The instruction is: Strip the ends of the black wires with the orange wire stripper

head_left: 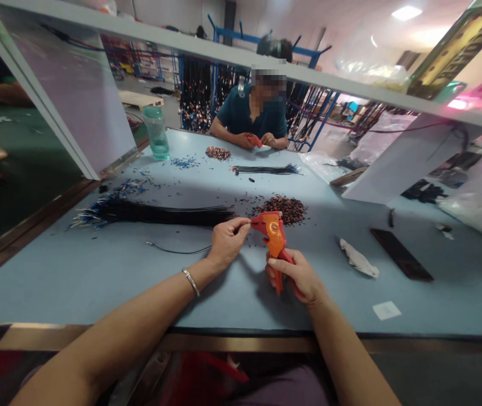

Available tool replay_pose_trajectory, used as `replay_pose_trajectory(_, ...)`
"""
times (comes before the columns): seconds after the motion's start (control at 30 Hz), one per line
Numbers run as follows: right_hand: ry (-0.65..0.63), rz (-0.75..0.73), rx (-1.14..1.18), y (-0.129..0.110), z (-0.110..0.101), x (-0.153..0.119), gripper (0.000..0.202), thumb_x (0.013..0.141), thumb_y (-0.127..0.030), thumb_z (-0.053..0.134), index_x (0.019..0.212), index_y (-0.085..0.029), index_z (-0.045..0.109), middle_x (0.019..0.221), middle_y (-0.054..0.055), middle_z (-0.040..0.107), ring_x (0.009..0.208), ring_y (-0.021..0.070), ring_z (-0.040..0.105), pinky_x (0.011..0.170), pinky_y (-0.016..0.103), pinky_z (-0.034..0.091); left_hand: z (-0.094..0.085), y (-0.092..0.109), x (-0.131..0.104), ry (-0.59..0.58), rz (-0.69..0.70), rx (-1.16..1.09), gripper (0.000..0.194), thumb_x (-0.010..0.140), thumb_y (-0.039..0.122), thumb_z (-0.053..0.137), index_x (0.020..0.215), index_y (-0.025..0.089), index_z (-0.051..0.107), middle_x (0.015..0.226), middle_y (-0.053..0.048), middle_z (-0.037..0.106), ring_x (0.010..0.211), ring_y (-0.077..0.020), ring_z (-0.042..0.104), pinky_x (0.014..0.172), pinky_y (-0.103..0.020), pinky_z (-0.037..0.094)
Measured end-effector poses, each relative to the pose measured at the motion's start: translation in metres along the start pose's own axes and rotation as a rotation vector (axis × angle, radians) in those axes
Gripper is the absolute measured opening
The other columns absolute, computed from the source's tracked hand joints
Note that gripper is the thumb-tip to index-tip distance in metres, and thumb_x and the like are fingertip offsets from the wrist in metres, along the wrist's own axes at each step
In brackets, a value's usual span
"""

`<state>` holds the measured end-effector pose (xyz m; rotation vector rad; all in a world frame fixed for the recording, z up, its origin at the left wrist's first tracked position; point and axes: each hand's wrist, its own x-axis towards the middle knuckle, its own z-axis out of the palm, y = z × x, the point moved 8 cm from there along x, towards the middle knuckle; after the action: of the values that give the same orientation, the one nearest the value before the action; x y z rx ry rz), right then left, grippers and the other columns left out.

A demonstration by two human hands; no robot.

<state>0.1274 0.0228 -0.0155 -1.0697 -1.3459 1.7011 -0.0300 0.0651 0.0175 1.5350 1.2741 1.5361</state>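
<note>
My right hand (pixel 293 273) is wrapped round the handles of an orange and red wire stripper (pixel 273 231), held upright over the table. Between thumb and fingers, my left hand (pixel 229 239) pinches the end of a thin black wire (pixel 181 250) at the stripper's jaws. The wire trails left to a tip with a small metal terminal. Behind my left hand lies a thick bundle of black wires (pixel 160 213) with blue and silvery ends on its left. A heap of small dark and coppery scraps (pixel 287 210) sits just behind the stripper.
Across the table a person (pixel 251 115) holds a red tool near a smaller wire bundle (pixel 266 169). A green bottle (pixel 156 135) stands back left. On the right lie a dark phone (pixel 401 254), a crumpled white item (pixel 358 259) and a white square (pixel 387 310). A shelf beam (pixel 207 51) crosses above.
</note>
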Motion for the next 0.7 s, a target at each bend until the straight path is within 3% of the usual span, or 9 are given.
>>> replay_pose_trajectory(0.27,0.022,0.0,-0.007,0.001,0.0,0.0,0.033,0.07,-0.041,0.072,0.065,-0.016,0.052,0.054,-0.002,0.054,0.041,0.01,0.051,0.037,0.021,0.039,-0.001,-0.002,0.0,0.009,-0.006,0.015,0.02,0.079,0.029,0.059,0.082,0.015,0.073,0.076,-0.003,0.072,0.071,-0.0155,0.063,0.066,-0.024,0.048)
replay_pose_trajectory(0.47,0.111,0.005,0.102,0.005,-0.002,0.003,0.037,0.064,-0.041,0.075,0.062,-0.018,0.046,0.045,-0.007,0.045,0.033,0.0051,0.039,0.031,0.017,0.029,0.003,-0.008,0.001,0.003,-0.043,-0.01,0.022,0.077,0.031,0.059,0.081,0.015,0.073,0.076,-0.004,0.072,0.07,-0.0154,0.062,0.066,-0.024,0.047)
replay_pose_trajectory(0.7,0.155,0.022,0.202,0.002,-0.013,0.003,0.03,0.064,-0.039,0.073,0.07,-0.017,0.053,0.053,-0.003,0.055,0.04,0.0103,0.051,0.037,0.021,0.038,0.003,-0.011,0.002,0.013,-0.095,0.033,0.023,0.076,0.034,0.058,0.079,0.015,0.071,0.072,-0.003,0.069,0.068,-0.0152,0.06,0.064,-0.024,0.045)
